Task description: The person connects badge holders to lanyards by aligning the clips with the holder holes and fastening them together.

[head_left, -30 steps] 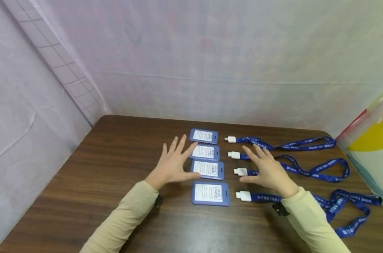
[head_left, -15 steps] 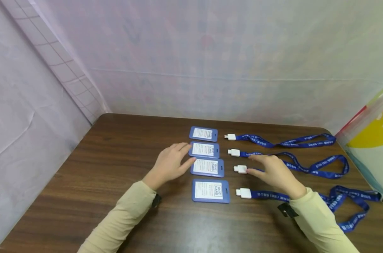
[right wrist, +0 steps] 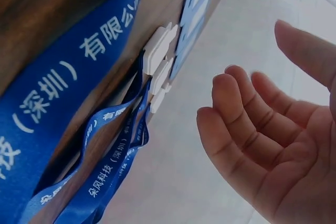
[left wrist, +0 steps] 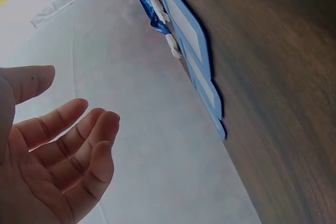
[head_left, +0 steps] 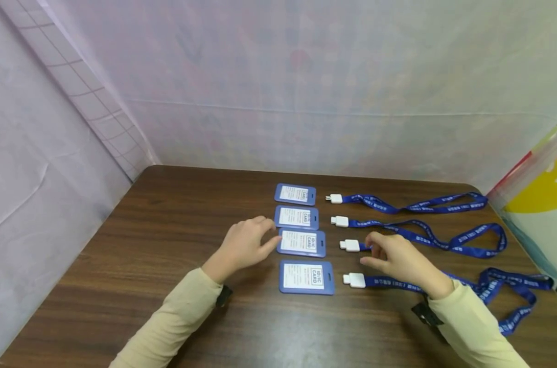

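Observation:
Several blue ID card holders (head_left: 306, 277) lie in a column on the table, each with a white card inside. To their right, several blue lanyards (head_left: 389, 281) with white plastic clips (head_left: 352, 245) lie in matching rows. My left hand (head_left: 244, 244) hovers just left of the middle card holders, its fingers loosely bent and holding nothing. In the left wrist view, a gap shows between that hand (left wrist: 63, 156) and the holders. Above the third lanyard from the back is my right hand (head_left: 400, 258), fingers loosely curled. The right wrist view shows this hand (right wrist: 273, 129) empty, apart from the lanyards.
The brown wooden table (head_left: 177, 220) ends at a pale curtain (head_left: 306, 102) behind it. A white sheet (head_left: 44, 153) hangs at the left. Yellow-patterned fabric (head_left: 545, 189) stands past the right edge. A black band (head_left: 427, 314) sits on the right wrist.
Both hands were spread over the holders and lanyards; their fingers have since bent inward. The left hand has drawn slightly left and the right hand slightly right. The holders and lanyards stay in place.

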Demonstrator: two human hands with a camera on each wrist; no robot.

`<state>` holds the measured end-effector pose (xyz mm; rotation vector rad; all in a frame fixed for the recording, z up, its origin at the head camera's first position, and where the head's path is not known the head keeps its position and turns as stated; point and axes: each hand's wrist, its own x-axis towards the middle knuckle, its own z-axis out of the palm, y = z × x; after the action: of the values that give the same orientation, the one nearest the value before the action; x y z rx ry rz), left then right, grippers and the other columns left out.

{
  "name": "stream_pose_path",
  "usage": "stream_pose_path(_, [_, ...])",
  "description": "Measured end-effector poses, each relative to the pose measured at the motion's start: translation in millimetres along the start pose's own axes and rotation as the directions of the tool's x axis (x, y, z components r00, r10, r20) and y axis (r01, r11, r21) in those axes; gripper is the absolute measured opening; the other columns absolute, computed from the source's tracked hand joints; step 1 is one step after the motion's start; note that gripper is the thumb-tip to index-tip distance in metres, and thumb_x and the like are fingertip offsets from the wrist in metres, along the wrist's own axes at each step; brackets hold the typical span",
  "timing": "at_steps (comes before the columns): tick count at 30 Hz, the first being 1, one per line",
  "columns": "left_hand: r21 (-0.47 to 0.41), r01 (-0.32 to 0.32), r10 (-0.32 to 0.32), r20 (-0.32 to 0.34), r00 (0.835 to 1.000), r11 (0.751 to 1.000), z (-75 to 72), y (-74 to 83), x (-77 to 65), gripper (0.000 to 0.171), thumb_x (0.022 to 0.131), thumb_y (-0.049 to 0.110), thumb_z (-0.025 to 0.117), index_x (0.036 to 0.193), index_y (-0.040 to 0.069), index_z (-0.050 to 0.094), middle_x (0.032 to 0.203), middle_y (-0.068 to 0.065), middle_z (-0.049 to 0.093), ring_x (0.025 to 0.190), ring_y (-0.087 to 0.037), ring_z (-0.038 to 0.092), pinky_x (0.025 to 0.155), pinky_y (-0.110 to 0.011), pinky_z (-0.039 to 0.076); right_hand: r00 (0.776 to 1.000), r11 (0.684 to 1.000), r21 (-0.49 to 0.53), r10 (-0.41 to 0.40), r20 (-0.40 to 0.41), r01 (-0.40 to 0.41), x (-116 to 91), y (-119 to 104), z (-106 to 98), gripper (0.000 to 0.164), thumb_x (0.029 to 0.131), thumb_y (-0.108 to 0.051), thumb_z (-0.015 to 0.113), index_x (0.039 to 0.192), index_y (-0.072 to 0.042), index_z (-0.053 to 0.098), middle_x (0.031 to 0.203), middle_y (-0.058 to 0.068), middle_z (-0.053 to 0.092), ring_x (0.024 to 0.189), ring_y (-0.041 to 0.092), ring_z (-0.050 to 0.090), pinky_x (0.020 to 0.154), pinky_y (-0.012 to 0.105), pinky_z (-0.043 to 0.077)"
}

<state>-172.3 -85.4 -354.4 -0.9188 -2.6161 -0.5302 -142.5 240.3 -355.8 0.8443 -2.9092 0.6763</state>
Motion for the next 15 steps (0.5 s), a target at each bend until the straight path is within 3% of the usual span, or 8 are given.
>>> stream_pose_path(8, [-0.005, -0.025, 0.026, 0.037, 0.999, 1.000, -1.4, 0.1, -3.5, 0.022, 0.082, 0.026, 0.065, 0.091, 0.007, 0.064, 0.080, -0.002, 0.062, 0.061, -0.013, 0.055, 0.050, -0.026, 0.046, 0.991, 0.989, -0.101, -0.100, 0.085, 0.108, -3, -1, 13, 0.032, 0.075, -0.022, 0.073, 0.098, -0.001, 0.064, 0.091, 0.006, 0.064, 0.081, 0.021, 0.061, 0.071, 0.036, 0.051])
stream_pose_path(15, [-0.017, -0.027, 0.028, 0.065, 0.998, 0.999, -1.4, 3.2, -4.9, 0.022, 0.082, 0.026, 0.065, 0.092, 0.006, 0.063, 0.081, -0.003, 0.062, 0.063, -0.012, 0.057, 0.051, -0.023, 0.046, 0.986, 0.984, -0.129, -0.107, 0.129, 0.123, -2, -3, 24, 0.032, 0.069, -0.022, 0.077, 0.094, -0.006, 0.066, 0.088, 0.002, 0.062, 0.081, 0.019, 0.059, 0.072, 0.036, 0.050])
